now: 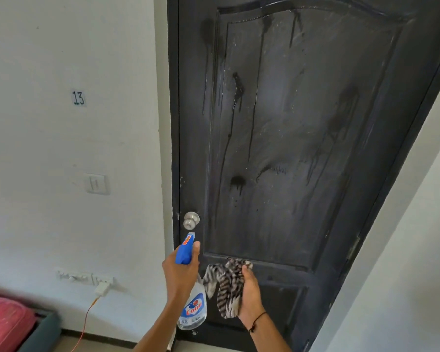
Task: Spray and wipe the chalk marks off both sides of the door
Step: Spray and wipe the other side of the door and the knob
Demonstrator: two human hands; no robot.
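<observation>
A black panelled door (302,138) fills the middle and right, shut in its frame. Wet dark drips run down its upper panel, with faint pale smears between them. My left hand (179,273) grips a clear spray bottle (192,311) by its blue trigger head, the nozzle pointing up at the door just below the knob. My right hand (249,295) holds a crumpled black-and-white striped cloth (225,283) close to the door's middle rail, below the upper panel.
A silver round knob (191,220) sits on the door's left edge. The white wall on the left carries a "13" label (78,98), a light switch (96,183) and a socket strip (87,276) with an orange cable. A pink cushion (5,323) lies bottom left.
</observation>
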